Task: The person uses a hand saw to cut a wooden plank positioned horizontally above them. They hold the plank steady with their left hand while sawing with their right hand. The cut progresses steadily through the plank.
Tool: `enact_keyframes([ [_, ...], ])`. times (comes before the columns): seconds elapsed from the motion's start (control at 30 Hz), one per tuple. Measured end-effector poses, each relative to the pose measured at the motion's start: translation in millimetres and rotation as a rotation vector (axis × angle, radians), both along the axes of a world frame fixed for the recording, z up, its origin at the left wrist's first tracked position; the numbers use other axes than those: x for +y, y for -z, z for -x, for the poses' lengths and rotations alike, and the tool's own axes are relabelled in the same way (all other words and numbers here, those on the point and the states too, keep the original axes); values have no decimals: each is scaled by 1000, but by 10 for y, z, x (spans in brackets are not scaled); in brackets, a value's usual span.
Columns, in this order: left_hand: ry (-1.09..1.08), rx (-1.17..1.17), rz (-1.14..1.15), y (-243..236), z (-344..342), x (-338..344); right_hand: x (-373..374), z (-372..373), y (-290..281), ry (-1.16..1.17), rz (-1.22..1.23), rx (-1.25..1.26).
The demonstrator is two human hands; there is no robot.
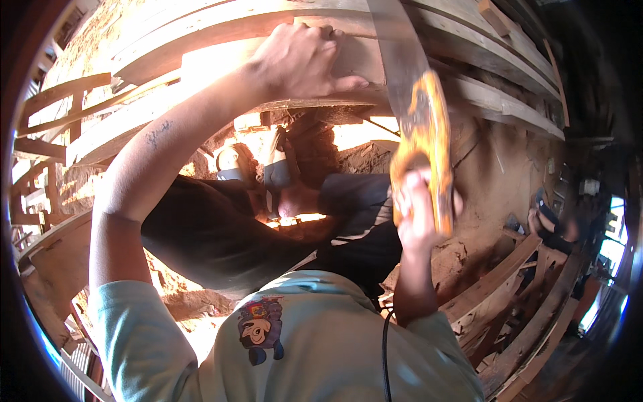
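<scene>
Saw points forward, its long axis leaning slightly left.

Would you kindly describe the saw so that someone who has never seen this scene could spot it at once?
From the pale green shirt at the bottom, go up and right to the person's right hand. It grips the saw, whose grey blade runs to the top edge. Its yellow-orange handle sets it apart from the wooden boards nearby.
</scene>
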State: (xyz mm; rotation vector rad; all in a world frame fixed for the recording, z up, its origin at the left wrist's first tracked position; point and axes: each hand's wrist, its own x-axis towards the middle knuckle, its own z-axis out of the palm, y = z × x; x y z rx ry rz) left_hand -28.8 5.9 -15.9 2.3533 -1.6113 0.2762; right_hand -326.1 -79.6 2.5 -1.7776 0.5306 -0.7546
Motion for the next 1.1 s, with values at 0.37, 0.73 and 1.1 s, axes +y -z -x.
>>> enact_keyframes([
  [0.37, -32, 114, -97, -178, 85, -12, 132, 553, -107, -1, -336, -110],
  [0.73, -92, 75, -43, -20, -95, -60, -132, 191, -24, -57, -199, -119],
  [1.1, -6, 100, 15, -23, -148, 23, -81, 405, 939, -139, 13, -220],
])
